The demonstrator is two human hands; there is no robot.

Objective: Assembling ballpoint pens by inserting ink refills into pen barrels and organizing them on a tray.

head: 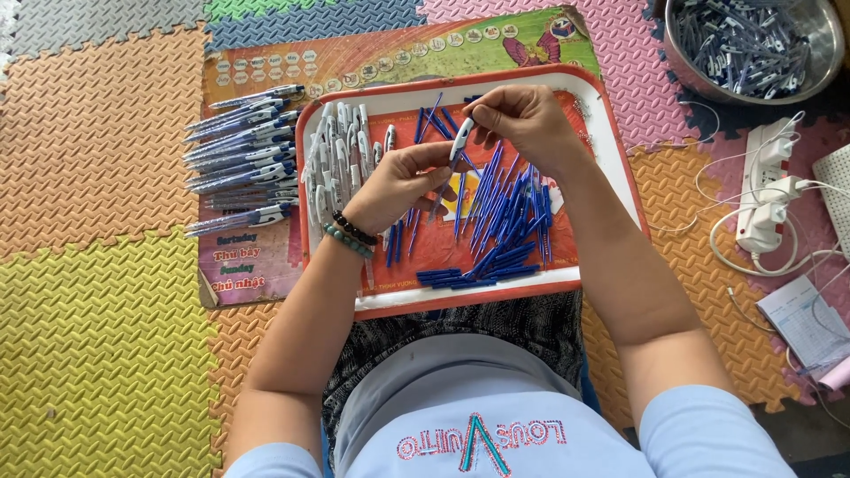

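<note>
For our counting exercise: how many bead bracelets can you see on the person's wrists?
2, both on the left wrist, side by side: a dark bead bracelet nearer the left hand, and a green bead bracelet just behind it. The right wrist shows none; its underside is hidden.

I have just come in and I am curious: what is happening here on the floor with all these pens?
A person sits on coloured foam mats with a red tray on the lap. The left hand and the right hand hold one white pen part between them, above the tray. Blue refills lie on the tray, with white pen parts along its left side. Finished-looking pens lie in a pile on a board to the left. A metal bowl with more parts stands at the upper right.
</note>
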